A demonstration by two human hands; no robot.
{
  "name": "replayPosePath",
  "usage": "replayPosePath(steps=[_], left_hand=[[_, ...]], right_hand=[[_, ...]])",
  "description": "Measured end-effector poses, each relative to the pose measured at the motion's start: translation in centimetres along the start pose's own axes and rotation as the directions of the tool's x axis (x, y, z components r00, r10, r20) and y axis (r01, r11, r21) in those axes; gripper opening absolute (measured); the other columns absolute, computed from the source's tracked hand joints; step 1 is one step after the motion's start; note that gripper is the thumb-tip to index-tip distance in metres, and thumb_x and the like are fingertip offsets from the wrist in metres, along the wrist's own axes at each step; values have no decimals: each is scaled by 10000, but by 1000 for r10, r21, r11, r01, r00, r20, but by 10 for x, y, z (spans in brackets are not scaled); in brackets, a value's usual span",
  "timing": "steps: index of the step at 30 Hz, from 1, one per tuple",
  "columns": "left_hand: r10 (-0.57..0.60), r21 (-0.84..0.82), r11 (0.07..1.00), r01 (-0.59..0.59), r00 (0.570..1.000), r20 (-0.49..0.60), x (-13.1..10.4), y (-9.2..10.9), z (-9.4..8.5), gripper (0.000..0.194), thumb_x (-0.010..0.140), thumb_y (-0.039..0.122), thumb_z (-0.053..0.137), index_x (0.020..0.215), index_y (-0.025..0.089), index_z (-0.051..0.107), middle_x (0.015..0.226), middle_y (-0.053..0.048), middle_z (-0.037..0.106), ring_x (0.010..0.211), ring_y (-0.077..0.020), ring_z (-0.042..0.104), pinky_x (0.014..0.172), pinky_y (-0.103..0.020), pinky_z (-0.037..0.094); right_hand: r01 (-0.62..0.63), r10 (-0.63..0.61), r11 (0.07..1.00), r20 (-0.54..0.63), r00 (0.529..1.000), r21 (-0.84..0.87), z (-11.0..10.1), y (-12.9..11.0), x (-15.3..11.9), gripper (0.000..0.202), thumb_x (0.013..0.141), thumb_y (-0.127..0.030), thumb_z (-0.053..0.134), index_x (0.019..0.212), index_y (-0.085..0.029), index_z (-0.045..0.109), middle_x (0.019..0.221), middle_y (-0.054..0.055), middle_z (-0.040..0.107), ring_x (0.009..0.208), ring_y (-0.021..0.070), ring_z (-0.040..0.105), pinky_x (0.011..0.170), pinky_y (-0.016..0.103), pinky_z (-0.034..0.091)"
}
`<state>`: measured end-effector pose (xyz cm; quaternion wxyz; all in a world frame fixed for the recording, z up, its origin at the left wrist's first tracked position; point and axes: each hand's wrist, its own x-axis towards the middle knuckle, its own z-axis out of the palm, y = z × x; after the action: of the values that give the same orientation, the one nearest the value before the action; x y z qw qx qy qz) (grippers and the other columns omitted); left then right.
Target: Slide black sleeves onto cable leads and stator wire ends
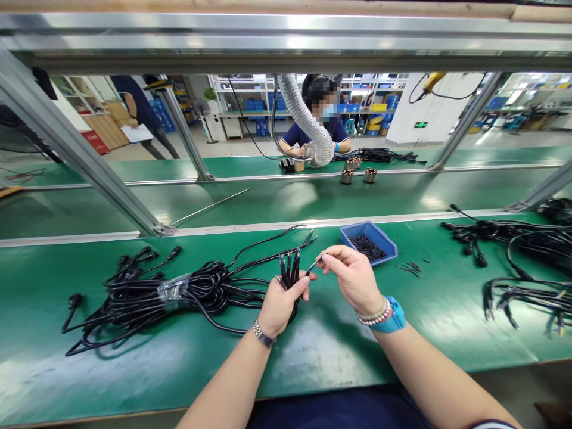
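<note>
Our left hand (280, 304) grips a bunch of cable ends (289, 268) right of the coil (170, 295); right hand (353, 277) pinches 1 wire tip (313, 266). Cables look light and floppy; we'd grip near the ends.

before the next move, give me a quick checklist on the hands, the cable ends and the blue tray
1. Left hand grips the bunch of cable ends, tips fanned upward: ok.
2. Right hand pinches one wire end between thumb and fingertips: ok.
3. Small sleeve seated on that wire end: cannot tell, too small.
4. Blue tray beside the right hand, with small black parts in it: ok.
5. Loose black parts lie on the green bench outside the tray: not ok.
6. Taped cable bundle lies flat left of the hands, its cables leading to the left hand: ok.
</note>
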<state>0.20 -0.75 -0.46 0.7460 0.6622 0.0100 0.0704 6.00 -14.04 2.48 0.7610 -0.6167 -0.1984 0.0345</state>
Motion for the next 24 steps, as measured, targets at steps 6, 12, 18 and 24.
replayPosePath(steps=[6,12,18,24], left_hand=[[-20,-32,999,20,1000,-7,2,-2,-1,240,734,332,567,771,106,639,527,-17,553,515,-114,466,611,-255,379],[-12,-45,999,11,999,-38,1,-1,0,203,724,315,583,669,121,610,530,-7,545,582,-125,508,605,-237,384],[5,-13,1000,-6,997,-82,-1,1,2,146,678,252,629,739,120,636,629,-13,579,584,-107,496,592,-230,396],[12,9,1000,-11,997,-78,0,1,4,136,673,244,628,721,117,634,642,-17,594,585,-103,494,587,-227,403]], right_hand=[[-22,27,995,50,998,-99,4,2,-2,115,685,-268,606,721,-159,608,634,9,606,572,105,552,580,252,469],[-53,69,991,133,989,-121,6,5,-2,90,669,-244,619,679,-155,628,674,11,615,608,108,555,612,255,463],[-81,81,995,-3,997,62,-3,3,-3,122,662,-257,645,742,-165,639,662,11,629,577,100,546,564,241,446],[-90,88,991,21,996,99,-3,0,-3,109,662,-244,651,737,-164,647,655,15,634,581,102,552,569,242,441]])
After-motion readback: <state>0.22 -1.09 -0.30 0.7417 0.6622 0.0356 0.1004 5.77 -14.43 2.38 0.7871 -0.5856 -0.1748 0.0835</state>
